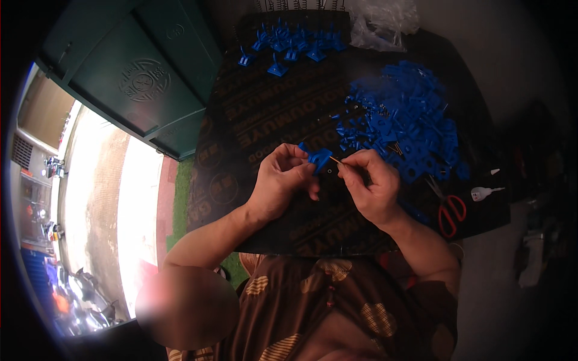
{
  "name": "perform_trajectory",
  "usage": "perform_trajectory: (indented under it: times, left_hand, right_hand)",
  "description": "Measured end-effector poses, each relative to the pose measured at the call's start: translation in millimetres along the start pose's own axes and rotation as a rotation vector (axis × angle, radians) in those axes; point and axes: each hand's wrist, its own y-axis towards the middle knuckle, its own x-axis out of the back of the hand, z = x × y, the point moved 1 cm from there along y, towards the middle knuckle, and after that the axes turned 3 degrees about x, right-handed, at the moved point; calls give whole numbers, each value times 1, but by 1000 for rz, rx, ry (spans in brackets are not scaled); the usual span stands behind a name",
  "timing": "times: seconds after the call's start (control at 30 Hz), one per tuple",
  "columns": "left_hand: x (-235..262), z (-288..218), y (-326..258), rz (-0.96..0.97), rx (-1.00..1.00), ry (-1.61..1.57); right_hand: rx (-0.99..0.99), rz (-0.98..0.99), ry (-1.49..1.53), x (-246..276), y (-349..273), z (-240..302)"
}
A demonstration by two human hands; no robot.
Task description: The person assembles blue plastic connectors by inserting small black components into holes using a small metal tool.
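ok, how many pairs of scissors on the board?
1. The red-handled scissors lie at the board's right edge, right of the right hand and just below the blue parts pile. More could be hidden under that pile.

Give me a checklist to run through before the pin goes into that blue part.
1. Left hand grips the blue plastic part: ok.
2. Right hand pinches the thin pin: ok.
3. Pin tip meets the part: ok, it looks so.
4. Pin lined up with a hole: cannot tell, too small.
5. Loose blue parts pile within reach: ok.
6. Red-handled scissors apart from both hands: ok.
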Motion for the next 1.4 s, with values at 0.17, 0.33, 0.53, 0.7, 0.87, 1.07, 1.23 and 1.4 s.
perform_trajectory:
  times: [0.17, 0.33, 0.53, 0.7, 0.87, 1.07, 1.23, 1.4]
  left_hand:
    - [1, -1, 1, 27, 9, -86]
    - [2, 1, 1, 55, -6, -116]
    - [4, 4, 1, 69, -28, -109]
    - [0, 2, 0, 40, -13, -124]
    - [0, 0, -1, 11, 11, -73]
    - [-2, -1, -1, 13, 52, -14]
    - [0, -1, -1, 10, 54, -14]
    - [3, -2, 0, 6, 35, -39]
  right_hand:
    - [-40, -16, 45, 0, -2, 0]
    - [14, 7, 19, 0, 0, 2]
    - [-3, 46, 16, 0, -2, 4]
    - [9, 42, 22, 0, -2, 3]
    - [37, -6, -11, -1, -3, 0]
    - [-66, -69, 117, 0, -1, -7]
    - [-242, -48, 282, 2, 1, -8]
    - [-420, 6, 385, 1, 0, -7]
